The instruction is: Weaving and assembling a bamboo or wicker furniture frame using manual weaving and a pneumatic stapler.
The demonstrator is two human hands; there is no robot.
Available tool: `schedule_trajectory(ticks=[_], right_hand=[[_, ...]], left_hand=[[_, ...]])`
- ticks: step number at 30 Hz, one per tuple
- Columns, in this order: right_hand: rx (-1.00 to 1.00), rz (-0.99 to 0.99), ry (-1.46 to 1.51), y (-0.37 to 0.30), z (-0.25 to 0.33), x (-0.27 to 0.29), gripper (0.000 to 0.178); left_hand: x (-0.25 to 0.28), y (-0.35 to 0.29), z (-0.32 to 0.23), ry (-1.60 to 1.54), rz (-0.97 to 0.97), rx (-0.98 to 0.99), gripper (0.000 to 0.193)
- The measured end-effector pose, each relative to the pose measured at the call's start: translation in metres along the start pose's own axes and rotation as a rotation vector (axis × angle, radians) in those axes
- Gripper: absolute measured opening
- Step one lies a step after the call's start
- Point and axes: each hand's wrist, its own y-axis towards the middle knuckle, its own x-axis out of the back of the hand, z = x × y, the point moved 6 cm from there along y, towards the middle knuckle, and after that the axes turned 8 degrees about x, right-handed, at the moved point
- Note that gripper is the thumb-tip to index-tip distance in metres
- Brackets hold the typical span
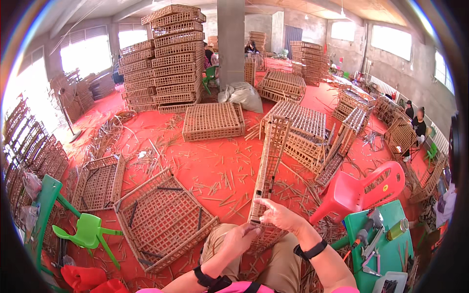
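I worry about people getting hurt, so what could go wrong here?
The woven frame stands steeply on edge, so it might tip if the left hand slips. The right hand is bare and close to its slats, so a splinter could perhaps prick a finger. And loose strips litter the floor, so someone walking by might trip.

The held woven tray [264, 171] is brown lattice, the floor [200, 166] red, the small chair [88, 230] lime green.
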Motion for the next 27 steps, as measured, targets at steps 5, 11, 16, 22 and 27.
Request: schedule_trajectory(ticks=[5,11,16,22,27], right_hand=[[0.001,0.010,-0.054,0.007,0.002,0.005,0.059],[0.056,-0.133,-0.314,0.002,0.001,0.012,0.056],[0.018,-0.169,-0.427,0.000,0.016,-0.001,0.051],[0.052,-0.184,-0.333,-0.009,0.017,-0.006,0.049],[-0.026,-0.165,-0.270,-0.014,0.020,-0.023,0.053]], left_hand=[[-0.003,0.005,-0.001,-0.489,0.153,0.226,0.025],[-0.012,0.014,0.000,-0.684,0.316,0.298,0.027],[-0.005,0.004,0.000,-0.786,0.332,0.223,0.025],[-0.025,0.011,0.016,-0.741,0.428,0.068,0.027],[-0.014,-0.008,0.011,-0.727,0.453,0.029,0.029]])
